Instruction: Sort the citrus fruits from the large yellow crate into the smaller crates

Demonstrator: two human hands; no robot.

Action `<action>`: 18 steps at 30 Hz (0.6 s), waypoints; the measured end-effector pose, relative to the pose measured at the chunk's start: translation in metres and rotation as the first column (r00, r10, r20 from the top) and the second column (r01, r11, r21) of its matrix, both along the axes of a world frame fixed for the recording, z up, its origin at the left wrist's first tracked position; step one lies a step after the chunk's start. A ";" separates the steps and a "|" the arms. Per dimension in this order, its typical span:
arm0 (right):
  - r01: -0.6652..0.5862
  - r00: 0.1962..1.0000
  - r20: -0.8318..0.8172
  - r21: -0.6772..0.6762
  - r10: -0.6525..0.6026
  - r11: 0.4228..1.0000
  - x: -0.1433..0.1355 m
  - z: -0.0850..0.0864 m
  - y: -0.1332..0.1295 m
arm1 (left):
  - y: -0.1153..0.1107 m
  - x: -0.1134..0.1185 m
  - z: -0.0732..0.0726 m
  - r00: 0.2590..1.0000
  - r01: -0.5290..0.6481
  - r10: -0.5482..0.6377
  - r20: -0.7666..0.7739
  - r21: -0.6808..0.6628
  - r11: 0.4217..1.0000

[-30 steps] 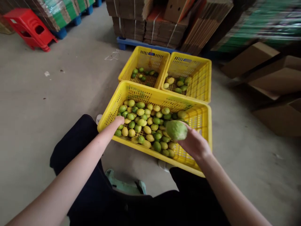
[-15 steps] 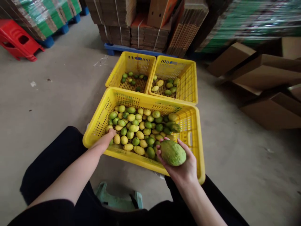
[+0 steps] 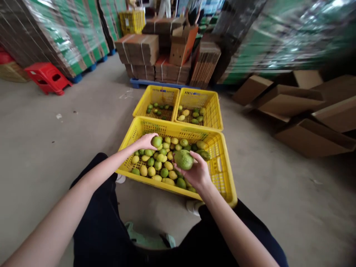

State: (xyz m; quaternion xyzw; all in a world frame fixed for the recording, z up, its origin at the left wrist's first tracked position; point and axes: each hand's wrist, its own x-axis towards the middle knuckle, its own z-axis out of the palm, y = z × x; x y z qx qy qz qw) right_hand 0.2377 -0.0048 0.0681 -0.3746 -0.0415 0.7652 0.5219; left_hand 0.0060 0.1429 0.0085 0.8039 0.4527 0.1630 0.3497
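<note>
- Concrete floor [image 3: 36, 155] all round, with strapped stacks of flat cardboard [image 3: 137, 50] on a blue pallet [image 3: 135, 83] at the back
- Front yellow crate [image 3: 226, 167] sits right in front of the person, full of loose yellow and green lemons [image 3: 168, 165]; left rear crate [image 3: 142, 104] and right rear crate [image 3: 213, 111] stand just behind it, a few fruit in each
- Left hand [image 3: 146, 141] has a round green lemon [image 3: 156, 141] pinched between thumb and fingers, up over the pile
- Right hand [image 3: 198, 172] is spread wide, cupping a big knobbly green citrus [image 3: 183, 159], also above the front crate
- imo the big one wants cradling, not squeezing, since it looks a handful; let the fingers carry it and use the thumb to turn it for a look all round
- Keep the left pinch light and both wrists low, so any slip is a short drop, and don't knock the two fruits together
</note>
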 end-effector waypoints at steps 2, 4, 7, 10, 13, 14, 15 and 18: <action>-0.009 1.000 0.014 0.067 0.008 0.998 -0.002 0.005 0.002 | -0.009 0.000 0.041 0.988 -0.010 0.016 0.153 -0.042 0.999; -0.003 0.999 0.040 0.134 -0.003 0.991 -0.002 0.012 0.003 | -0.026 0.001 0.072 0.914 -0.004 0.067 0.401 -0.154 0.988; 0.008 0.991 0.132 0.217 -0.037 0.976 0.000 0.020 0.004 | -0.058 0.005 0.092 0.781 0.091 0.123 0.612 -0.307 0.947; -0.077 0.965 0.261 0.304 -0.005 0.950 0.001 0.019 0.001 | -0.084 0.016 0.083 0.735 0.164 0.129 0.665 -0.360 0.918; -0.156 0.941 0.337 0.376 0.022 0.913 -0.002 0.009 -0.007 | -0.099 0.026 0.064 0.699 0.141 0.271 0.662 -0.499 0.855; -0.175 0.938 0.345 0.380 0.037 0.908 -0.004 0.006 -0.010 | -0.102 0.028 0.060 0.703 0.121 0.315 0.638 -0.544 0.831; -0.191 0.936 0.347 0.375 0.053 0.907 -0.007 0.004 -0.013 | -0.104 0.029 0.057 0.715 0.102 0.341 0.610 -0.574 0.813; -0.230 0.930 0.353 0.340 0.103 0.912 -0.012 0.001 -0.019 | -0.105 0.029 0.059 0.757 0.060 0.349 0.552 -0.591 0.805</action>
